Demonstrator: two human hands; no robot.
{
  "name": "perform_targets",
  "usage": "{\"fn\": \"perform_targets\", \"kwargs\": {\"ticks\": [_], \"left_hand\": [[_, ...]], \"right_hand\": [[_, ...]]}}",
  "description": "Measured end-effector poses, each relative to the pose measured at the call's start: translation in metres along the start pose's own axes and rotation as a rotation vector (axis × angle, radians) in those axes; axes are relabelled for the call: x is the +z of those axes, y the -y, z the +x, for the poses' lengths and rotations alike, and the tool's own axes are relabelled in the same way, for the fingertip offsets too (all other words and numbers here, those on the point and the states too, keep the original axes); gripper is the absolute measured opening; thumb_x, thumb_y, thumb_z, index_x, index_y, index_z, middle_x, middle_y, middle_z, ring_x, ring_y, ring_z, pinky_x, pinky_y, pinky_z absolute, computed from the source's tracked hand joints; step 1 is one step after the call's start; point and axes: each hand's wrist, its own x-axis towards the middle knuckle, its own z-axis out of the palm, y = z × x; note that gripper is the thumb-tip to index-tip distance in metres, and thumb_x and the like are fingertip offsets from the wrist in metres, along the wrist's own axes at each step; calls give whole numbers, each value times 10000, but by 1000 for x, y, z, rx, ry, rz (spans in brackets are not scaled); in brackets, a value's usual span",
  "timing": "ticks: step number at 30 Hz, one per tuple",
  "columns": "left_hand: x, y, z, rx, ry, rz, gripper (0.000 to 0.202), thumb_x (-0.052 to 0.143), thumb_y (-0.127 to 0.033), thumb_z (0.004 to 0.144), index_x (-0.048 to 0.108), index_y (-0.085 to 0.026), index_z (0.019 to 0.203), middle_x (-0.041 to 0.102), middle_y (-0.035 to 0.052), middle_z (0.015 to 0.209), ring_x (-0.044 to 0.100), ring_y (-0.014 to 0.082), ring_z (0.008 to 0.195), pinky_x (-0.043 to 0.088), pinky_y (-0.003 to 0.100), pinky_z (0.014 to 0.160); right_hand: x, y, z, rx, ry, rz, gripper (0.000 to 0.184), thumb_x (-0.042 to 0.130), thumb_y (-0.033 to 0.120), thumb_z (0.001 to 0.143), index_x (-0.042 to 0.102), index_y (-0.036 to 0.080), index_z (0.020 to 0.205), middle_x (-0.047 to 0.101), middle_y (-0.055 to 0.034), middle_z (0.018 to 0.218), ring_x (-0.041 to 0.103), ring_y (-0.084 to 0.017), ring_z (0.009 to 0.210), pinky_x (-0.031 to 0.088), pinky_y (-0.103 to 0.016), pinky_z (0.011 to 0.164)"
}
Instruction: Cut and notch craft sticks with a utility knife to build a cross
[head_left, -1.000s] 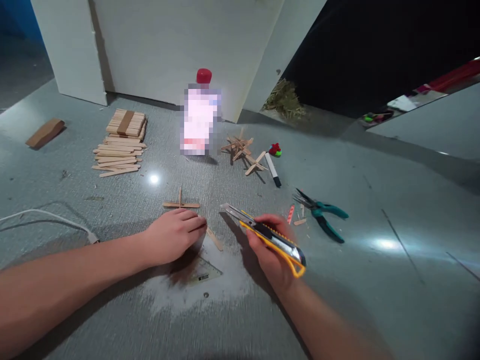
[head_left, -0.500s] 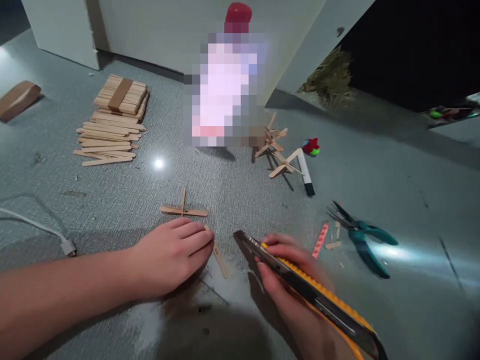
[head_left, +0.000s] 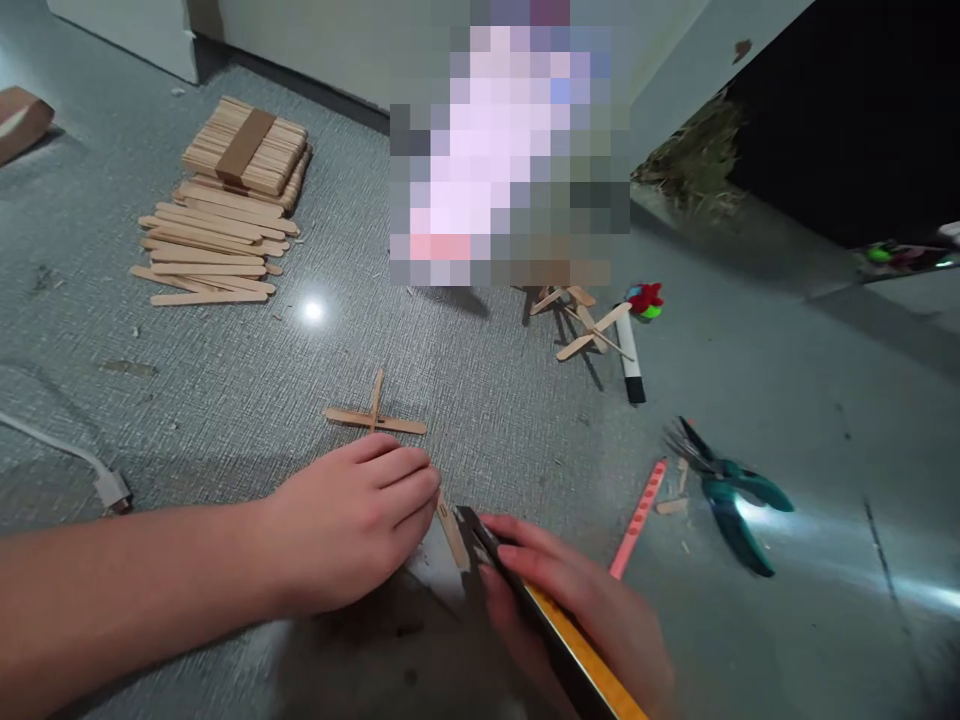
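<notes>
My left hand, fingers curled together, pins a wooden craft stick to the floor; only the stick's near end shows, with a small cut mark on it. In my right hand is a yellow and black utility knife. Its blade tip reaches the stick just right of my left fingers; whether it touches cannot be told. Two crossed craft sticks lie just beyond my left hand.
Banded craft sticks and loose sticks lie at the upper left. Joined crossed sticks, a white marker, a pink patterned strip and green-handled pliers are on the right. A white cable runs in from the left.
The knife has come left and down, its blade now at the stick beside my left fingers. My left hand keeps holding the stick. The view has shifted slightly.
</notes>
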Motion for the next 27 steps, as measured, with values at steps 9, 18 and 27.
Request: {"fn": "perform_targets", "kwargs": {"ticks": [9, 18, 27], "left_hand": [[5, -4, 1, -15, -8, -19, 332, 420, -116, 1000, 748, -92, 1040, 762, 103, 1053, 712, 237, 1004, 587, 380, 910], [4, -4, 3, -33, -6, -73, 356, 381, -102, 1024, 729, -82, 1094, 761, 100, 1049, 719, 226, 1002, 591, 376, 935], [4, -6, 2, -53, 30, -58, 345, 406, -128, 1012, 749, -131, 983, 755, 81, 1122, 713, 215, 984, 592, 345, 915]], "right_hand": [[0, -3, 8, 40, 143, 100, 237, 638, 109, 881, 634, 259, 1064, 790, -58, 1069, 793, -176, 890, 655, -253, 794], [2, -5, 1, 93, 153, 118, 235, 609, 142, 916, 628, 280, 1105, 775, -67, 1171, 786, -198, 963, 657, -304, 826], [3, -6, 2, 75, 164, 120, 246, 613, 137, 917, 611, 288, 1112, 777, -62, 1173, 787, -192, 967, 658, -283, 822]]}}
